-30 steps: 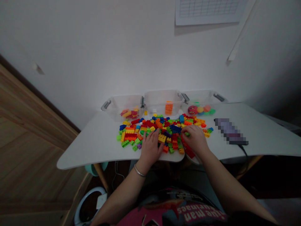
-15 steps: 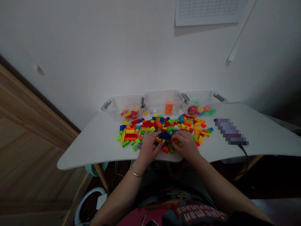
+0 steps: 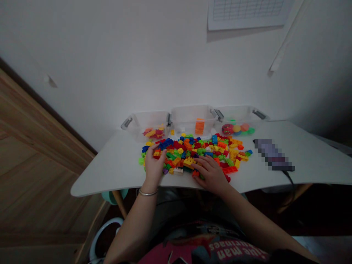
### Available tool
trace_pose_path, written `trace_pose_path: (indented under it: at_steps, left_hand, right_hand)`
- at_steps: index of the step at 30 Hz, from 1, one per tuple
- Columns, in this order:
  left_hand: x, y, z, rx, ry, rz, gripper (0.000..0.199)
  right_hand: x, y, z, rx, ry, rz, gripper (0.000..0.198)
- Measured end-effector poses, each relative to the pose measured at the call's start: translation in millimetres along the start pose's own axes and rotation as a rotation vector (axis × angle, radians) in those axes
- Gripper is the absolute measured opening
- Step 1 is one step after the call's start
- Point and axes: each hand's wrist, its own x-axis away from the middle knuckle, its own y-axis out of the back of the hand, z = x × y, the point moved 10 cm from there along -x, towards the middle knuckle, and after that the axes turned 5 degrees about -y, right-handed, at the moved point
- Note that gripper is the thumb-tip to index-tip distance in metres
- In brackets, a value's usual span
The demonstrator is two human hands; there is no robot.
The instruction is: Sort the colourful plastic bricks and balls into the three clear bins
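A dark blue piece of toy building bricks is pinched between the thumb and fingers of my left hand, at the left of a mixed pile of bricks. My right hand rests palm down on the front right of this pile, its fingers apart and lying over bricks. By its fingertips are a yellow brick and an orange-red brick. A white brick lies at the pile's front edge. Whatever is beneath my right palm stays hidden.
Behind the pile stand a left clear bin with red and yellow pieces, a middle clear bin with an orange block stack, and a right clear bin with round colourful toys. A phone-like device with a cable lies right on the white table.
My left hand has moved left and away, taking the blue piece from between both hands. My right hand has come down with spread fingers onto the bricks.
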Motion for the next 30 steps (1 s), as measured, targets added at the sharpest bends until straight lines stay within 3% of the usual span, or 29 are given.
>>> trace_pose_path:
  at_steps: [4, 7, 16, 23, 30]
  left_hand:
    - [-31, 27, 16, -0.027, 0.070, -0.151, 0.034]
    - [-57, 41, 17, -0.136, 0.036, -0.191, 0.035]
    - [-118, 43, 41, -0.377, 0.032, -0.111, 0.039]
    - [-131, 54, 38, -0.592, 0.108, -0.142, 0.038]
    - [-148, 52, 45, -0.672, 0.234, -0.058, 0.039]
  right_hand:
    - [0, -5, -6, -0.018, -0.042, 0.017, 0.032]
    - [-2, -7, -9, -0.019, -0.044, 0.027, 0.034]
    - [-2, -9, -13, -0.011, -0.033, 0.032, 0.036]
    - [-2, -9, -15, -0.040, -0.057, 0.032, 0.037]
    - [0, -10, -13, -0.037, -0.030, 0.032, 0.034]
